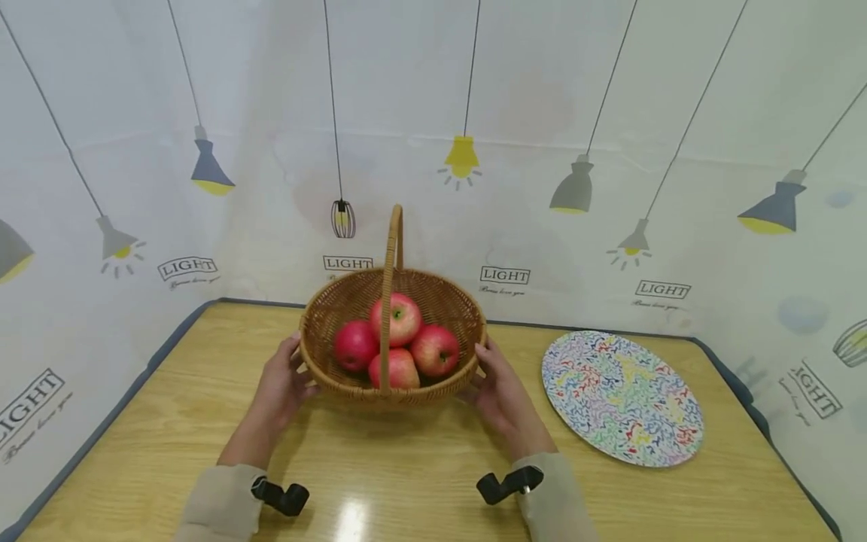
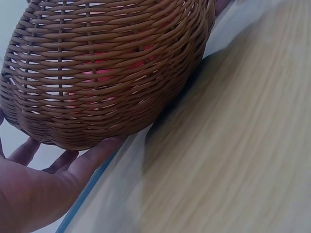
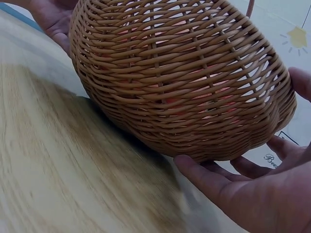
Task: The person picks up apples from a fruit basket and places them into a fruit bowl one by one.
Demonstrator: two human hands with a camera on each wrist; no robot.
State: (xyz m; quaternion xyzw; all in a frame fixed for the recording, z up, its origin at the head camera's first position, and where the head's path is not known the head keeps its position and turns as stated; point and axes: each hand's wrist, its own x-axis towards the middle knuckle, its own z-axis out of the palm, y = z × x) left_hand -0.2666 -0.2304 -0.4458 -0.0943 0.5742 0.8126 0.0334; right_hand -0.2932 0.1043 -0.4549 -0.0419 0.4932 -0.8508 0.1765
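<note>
1. basket (image 1: 436, 290), wicker, one, brown, with a tall arched handle (image 1: 387, 293): over the far half of the bench (image 1: 393, 474), between both grips; we cannot tell whether its base touches the wood.
2. apples (image 1: 357, 346), red, four: we find them grouped inside the basket.
3. left grip (image 1: 279, 380), bare hand: partly closed about the basket's left side, thumb at the rim, fingers below.
4. right grip (image 1: 500, 384), bare hand: likewise partly closed about the right side, thumb at the rim, fingertips under the weave.
5. mat (image 1: 623, 399), round, white with multicoloured squiggles: flat on the bench, right of the basket, apart from it.
6. cloth backdrop (image 1: 406, 75), pale, printed with hanging lamps: we note it behind the bench.
</note>
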